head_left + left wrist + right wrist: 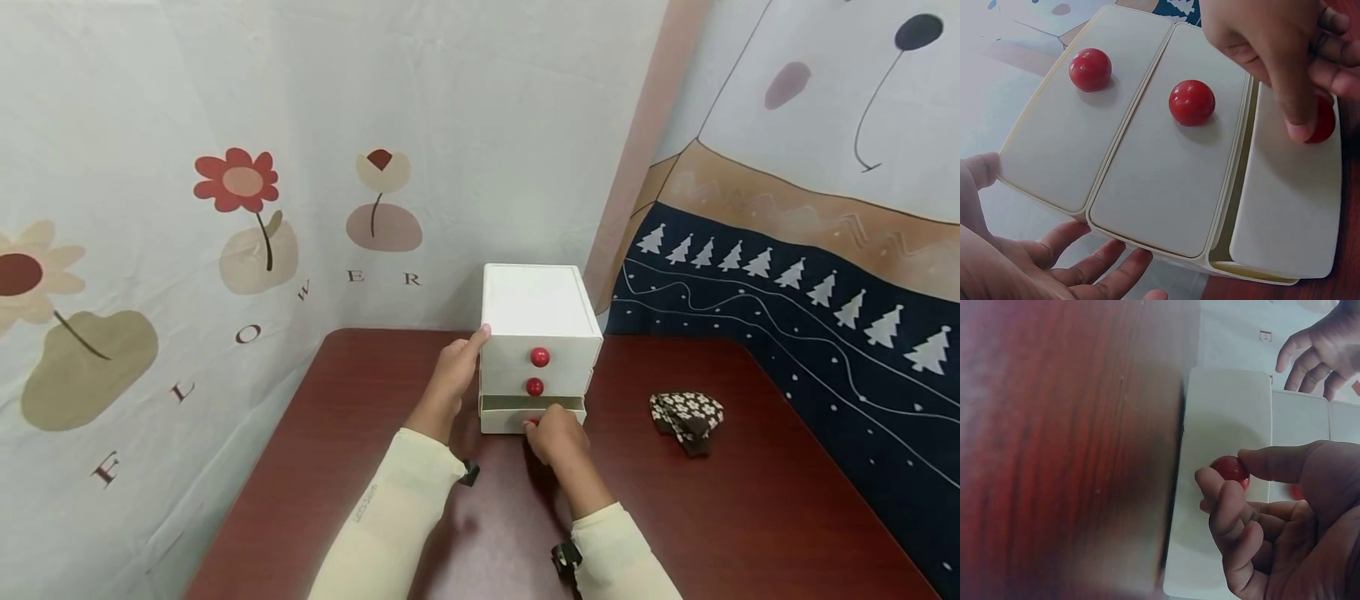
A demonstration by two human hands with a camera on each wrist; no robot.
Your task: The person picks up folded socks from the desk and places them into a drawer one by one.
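A small white cabinet [536, 300] with three drawers stands at the back of the table, a round red knob on each drawer front. Its bottom drawer [1288, 206] is pulled partway out, with a gap showing behind the front panel. My right hand [558, 435] pinches the bottom knob [1230, 470] between thumb and curled fingers. Against the cabinet's left side rests my left hand [453, 371], fingers spread and fairly straight, thumb at the upper front edge. The upper drawer [1072, 125] and the middle drawer [1160, 156] are closed.
To the right of the cabinet, a crumpled dark cloth [686, 417] with white flowers lies on the reddish-brown table [360, 467]. Behind the table hangs a pale flower-printed sheet [480, 125]; a navy tree-printed one [787, 325] hangs at the right.
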